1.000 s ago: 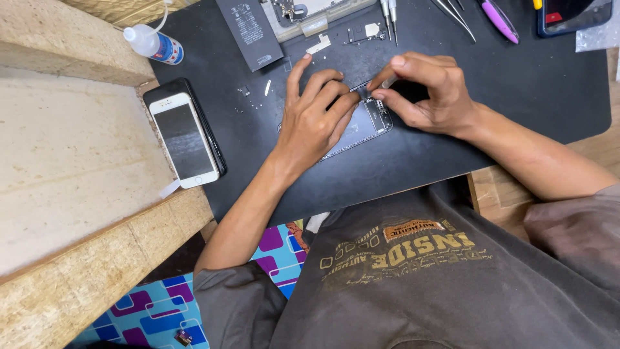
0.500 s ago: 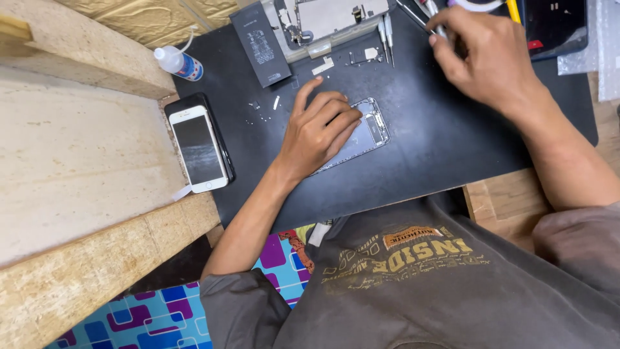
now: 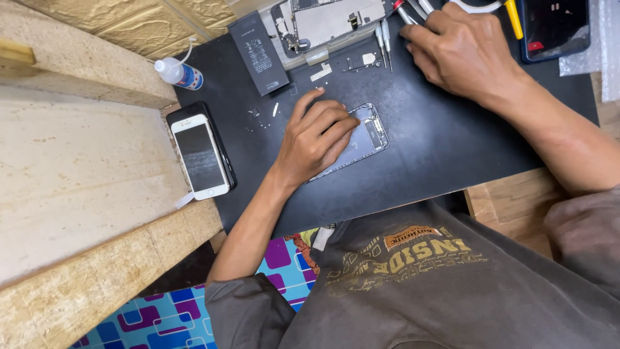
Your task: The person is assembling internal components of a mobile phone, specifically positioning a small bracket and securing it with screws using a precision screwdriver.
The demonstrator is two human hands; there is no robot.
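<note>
Head view, scene: a person sits at a black work mat [image 3: 452, 148] with a stripped phone chassis [image 3: 368, 136] lying flat near its middle.
Left hand: the left hand [image 3: 316, 139] rests palm-down on the chassis, fingers spread and pressing it to the mat, closed round nothing.
Right hand: the right hand [image 3: 462, 52] sits at the mat's far edge, fingers curled among the hand tools [image 3: 403, 13]; whether it grips one I cannot tell.
Key relation: the chassis runs on a slant, its long axis from near-left to far-right, its exposed end pointing toward the right hand; the left hand is plainly nearer, covering its near half.
Around: a white phone [image 3: 200, 157] lies left on a dark one, a small squeeze bottle [image 3: 177, 72] beyond it, a black battery [image 3: 258, 55] beside an opened phone body [image 3: 329, 22].
Change: a second ago both hands met over the chassis; since then the right has gone up to the tools, the left has stayed.
</note>
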